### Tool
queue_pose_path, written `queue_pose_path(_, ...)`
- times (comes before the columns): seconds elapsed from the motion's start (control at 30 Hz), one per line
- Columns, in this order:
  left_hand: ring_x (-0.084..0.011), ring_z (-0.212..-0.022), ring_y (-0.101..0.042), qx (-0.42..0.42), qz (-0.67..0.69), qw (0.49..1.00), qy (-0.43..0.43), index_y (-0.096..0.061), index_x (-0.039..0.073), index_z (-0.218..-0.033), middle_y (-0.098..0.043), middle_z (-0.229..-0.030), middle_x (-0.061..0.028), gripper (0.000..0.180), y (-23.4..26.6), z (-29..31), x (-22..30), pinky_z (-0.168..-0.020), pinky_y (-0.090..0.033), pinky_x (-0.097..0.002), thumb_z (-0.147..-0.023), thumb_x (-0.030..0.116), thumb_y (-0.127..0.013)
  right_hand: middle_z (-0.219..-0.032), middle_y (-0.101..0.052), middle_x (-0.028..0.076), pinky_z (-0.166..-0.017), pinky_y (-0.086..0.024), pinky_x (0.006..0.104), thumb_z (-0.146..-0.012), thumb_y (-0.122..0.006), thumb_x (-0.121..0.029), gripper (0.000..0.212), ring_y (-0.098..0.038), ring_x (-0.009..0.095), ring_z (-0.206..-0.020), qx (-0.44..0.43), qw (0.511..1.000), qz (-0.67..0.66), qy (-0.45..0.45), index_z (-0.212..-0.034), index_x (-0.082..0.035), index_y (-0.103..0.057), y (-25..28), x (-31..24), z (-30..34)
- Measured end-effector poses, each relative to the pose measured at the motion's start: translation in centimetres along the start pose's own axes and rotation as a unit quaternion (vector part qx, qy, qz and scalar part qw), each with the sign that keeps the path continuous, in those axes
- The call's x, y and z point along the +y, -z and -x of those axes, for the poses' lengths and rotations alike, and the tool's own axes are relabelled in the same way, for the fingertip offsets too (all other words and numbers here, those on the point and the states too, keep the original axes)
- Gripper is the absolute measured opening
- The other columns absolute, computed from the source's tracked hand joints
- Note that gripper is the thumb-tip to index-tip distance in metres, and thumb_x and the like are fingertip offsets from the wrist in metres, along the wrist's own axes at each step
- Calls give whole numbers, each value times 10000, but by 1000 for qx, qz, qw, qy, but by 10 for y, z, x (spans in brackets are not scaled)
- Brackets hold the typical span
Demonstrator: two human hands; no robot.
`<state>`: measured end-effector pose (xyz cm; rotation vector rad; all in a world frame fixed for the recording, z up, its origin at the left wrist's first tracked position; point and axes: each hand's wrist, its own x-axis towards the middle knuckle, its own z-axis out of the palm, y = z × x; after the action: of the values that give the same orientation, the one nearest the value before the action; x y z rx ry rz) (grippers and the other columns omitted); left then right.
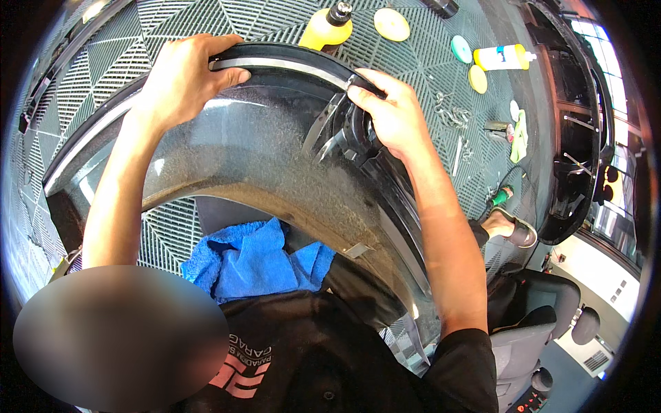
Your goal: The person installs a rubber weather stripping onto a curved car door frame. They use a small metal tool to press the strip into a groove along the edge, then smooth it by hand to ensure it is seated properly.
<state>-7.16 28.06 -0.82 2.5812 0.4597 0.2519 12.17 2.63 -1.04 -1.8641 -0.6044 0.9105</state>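
A large curved black car fender (234,144) lies across my lap, its dusty inner side facing up. A silver strip (289,64) runs along its far edge, with a black rim beyond it. My left hand (189,82) grips that edge left of the middle, thumb on the inner side and fingers over the rim. Farther right, my right hand (392,113) pinches the same edge beside a black bracketed part (348,131); some of its fingers are hidden beneath. A blue cloth (258,258) rests crumpled on my lap, inside the curve.
Beyond the fender, a yellow bottle with a black cap (329,27), round pads (392,25) and another yellow bottle (502,58) are on the grey grid floor (186,27). Small metal parts (451,113) lie at right. A person's foot (506,227) and car seats (523,323) are farther right.
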Motion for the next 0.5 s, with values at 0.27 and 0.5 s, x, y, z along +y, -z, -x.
queue_pose_path(0.27,-257,-772,-708,-7,19,999,34,-674,25,-1352,-744,-1082,-182,627,1,2,2,-757,-566,-378,-856,374,-837,-961,-749,62,-787,-542,290,-1013,-678,-171,286,-664,128,-848,87,991,76,65,-1222,18,-724,-9,10,-5)
queue_pose_path(0.5,-265,-794,-713,-12,18,1000,17,-669,23,-1356,-743,-1107,-195,611,0,1,-5,-780,-565,-381,-867,349,-836,-1049,-739,65,-807,-556,279,-989,-705,-116,344,-666,121,-888,-14,990,-137,-31,-1291,47,-683,4,-6,3)
